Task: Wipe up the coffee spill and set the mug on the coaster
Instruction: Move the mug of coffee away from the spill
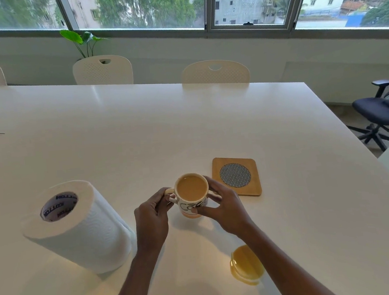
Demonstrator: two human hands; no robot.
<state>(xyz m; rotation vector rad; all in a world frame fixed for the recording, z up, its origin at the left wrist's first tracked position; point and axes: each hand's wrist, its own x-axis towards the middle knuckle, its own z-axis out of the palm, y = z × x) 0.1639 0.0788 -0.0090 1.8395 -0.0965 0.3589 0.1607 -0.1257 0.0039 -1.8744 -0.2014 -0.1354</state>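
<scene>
The roll core (58, 206) reads "COTTON" upside down; the mug (189, 206) script begins "Co"

A white table (140, 133) spreads far ahead of the left hand (151, 218) and right hand (227, 211). Past its far edge stand two white chairs: the nearer-left chair (102, 70) ahead-left of the left hand, the other chair (215, 73) straight ahead of the right hand. A leafy plant (83, 40) rises behind the nearer-left chair, below the windows (143, 8) — and a dark office chair (381, 112) sits well off to the right hand's right.

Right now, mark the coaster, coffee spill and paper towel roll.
coaster (235, 175): head view, patterned round centre.
coffee spill (245, 265): head view, middle of puddle.
paper towel roll (90, 236): head view, white side.
</scene>
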